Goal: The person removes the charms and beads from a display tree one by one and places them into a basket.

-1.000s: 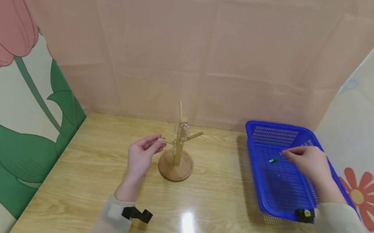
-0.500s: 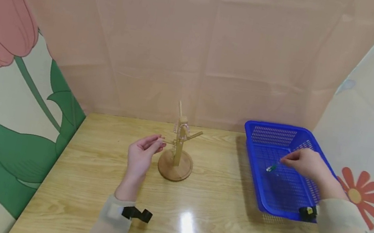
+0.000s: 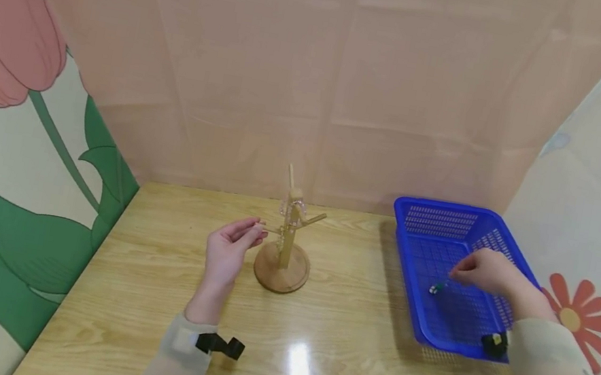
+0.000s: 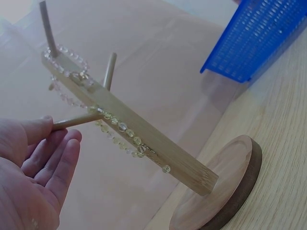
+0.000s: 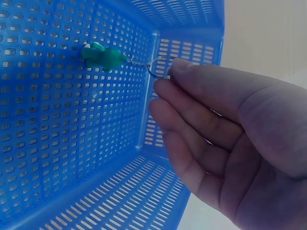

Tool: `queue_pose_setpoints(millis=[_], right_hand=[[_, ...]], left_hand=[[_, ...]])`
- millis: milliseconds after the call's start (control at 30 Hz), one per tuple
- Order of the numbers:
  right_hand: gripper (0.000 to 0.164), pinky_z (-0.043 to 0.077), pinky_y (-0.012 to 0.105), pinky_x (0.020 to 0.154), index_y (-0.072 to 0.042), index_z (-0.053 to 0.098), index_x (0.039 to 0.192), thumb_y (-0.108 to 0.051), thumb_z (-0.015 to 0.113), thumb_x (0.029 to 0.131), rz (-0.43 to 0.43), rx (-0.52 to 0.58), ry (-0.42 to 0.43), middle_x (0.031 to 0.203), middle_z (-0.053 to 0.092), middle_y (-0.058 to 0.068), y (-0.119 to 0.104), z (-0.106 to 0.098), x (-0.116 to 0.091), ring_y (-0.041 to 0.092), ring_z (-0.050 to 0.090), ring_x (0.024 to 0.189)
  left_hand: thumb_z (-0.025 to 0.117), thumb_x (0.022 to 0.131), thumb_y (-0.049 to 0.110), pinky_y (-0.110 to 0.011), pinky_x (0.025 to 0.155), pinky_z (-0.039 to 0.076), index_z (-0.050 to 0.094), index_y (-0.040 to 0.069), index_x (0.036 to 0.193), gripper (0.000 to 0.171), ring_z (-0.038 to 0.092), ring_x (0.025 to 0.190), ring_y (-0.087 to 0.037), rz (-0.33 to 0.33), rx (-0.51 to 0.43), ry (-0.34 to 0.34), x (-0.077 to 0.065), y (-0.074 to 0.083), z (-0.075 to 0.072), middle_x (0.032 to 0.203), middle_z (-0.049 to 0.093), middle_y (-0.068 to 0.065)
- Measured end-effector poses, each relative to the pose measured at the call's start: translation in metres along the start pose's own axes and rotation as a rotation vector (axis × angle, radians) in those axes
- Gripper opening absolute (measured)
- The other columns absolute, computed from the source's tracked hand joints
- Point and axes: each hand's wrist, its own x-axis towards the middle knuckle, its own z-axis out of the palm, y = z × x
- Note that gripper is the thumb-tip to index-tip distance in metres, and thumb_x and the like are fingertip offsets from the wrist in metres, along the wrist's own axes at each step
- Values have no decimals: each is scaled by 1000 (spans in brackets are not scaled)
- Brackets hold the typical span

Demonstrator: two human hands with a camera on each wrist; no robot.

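Note:
My left hand (image 3: 227, 248) pinches the end of one peg of a wooden jewelry stand (image 4: 134, 124) between thumb and fingers. A yellowish beaded bracelet (image 4: 123, 127) hangs on that peg near the post, and a pinkish beaded bracelet (image 4: 67, 62) hangs around the top. Over the blue basket (image 3: 412, 294), my right hand (image 3: 492, 272) holds a keychain (image 5: 106, 57) by its metal ring, pinched between thumb and forefinger. A small green figure with white parts dangles from the ring on a short chain, inside the basket close over its perforated bottom.
The stand's round wooden base (image 3: 280, 280) rests on the wood-grain table (image 3: 342, 367), left of the basket. A peach cloth backdrop (image 3: 259, 74) rises behind the table. Floral panels stand at both sides, the right one close beside the basket.
My right hand has lowered a little into the basket, and the green figure hangs lower than before. The left hand stays at the peg, with the stand in place.

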Motion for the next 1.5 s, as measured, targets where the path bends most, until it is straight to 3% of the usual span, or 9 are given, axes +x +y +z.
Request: queue_pose_setpoints(millis=[167, 433, 667, 867, 1100, 1333, 1500], right_hand=[[22, 64, 56, 81, -3, 84, 103, -24, 79, 99, 5, 6, 27, 94, 80, 6, 3, 1, 0, 23, 74, 87], [24, 61, 63, 88, 1, 82, 109, -20, 79, 99, -22, -10, 76, 101, 80, 13, 8, 1, 0, 37, 76, 96], [24, 59, 67, 90, 1, 81, 112, -20, 77, 100, 10, 1, 88, 106, 80, 16, 5, -3, -4, 42, 74, 100], [25, 58, 68, 92, 0, 81, 113, -21, 77, 100, 26, 6, 87, 107, 79, 17, 1, -6, -6, 45, 73, 104], [26, 58, 69, 92, 2, 80, 114, -19, 75, 101, 21, 6, 90, 109, 79, 19, 0, -6, -6, 46, 72, 105], [32, 55, 71, 94, 1, 80, 117, -27, 76, 101, 27, 0, 137, 112, 78, 21, -10, -11, -6, 52, 69, 111], [44, 54, 71, 96, 1, 78, 123, -37, 75, 102, 44, 38, 191, 118, 76, 24, -18, -12, -6, 53, 67, 115]], left_hand=[[75, 97, -6, -29, 78, 67, 74, -14, 115, 20, 80, 86, -18, -3, 0, 7, -1, 0, 1, 111, 75, -31], [75, 98, -6, -29, 78, 67, 68, -22, 120, 28, 79, 85, -16, -2, 0, 0, 0, -2, 1, 113, 73, -35], [75, 98, -6, -29, 78, 67, 73, -16, 116, 21, 80, 85, -17, -6, 2, 7, -1, -2, 2, 116, 70, -39], [74, 98, -7, -28, 79, 67, 68, -21, 119, 27, 79, 86, -16, -5, 0, 3, 0, -2, 1, 117, 69, -41], [73, 99, -6, -29, 79, 67, 69, -19, 120, 26, 79, 86, -17, -6, 7, 3, -1, -2, 1, 110, 77, -26], [73, 99, -7, -29, 78, 67, 68, -20, 120, 26, 79, 86, -16, -8, -3, 2, 0, -3, 1, 117, 69, -40], [74, 98, -6, -29, 78, 67, 67, -21, 121, 28, 79, 86, -16, -5, 3, 6, 0, -3, 2, 117, 69, -41]])
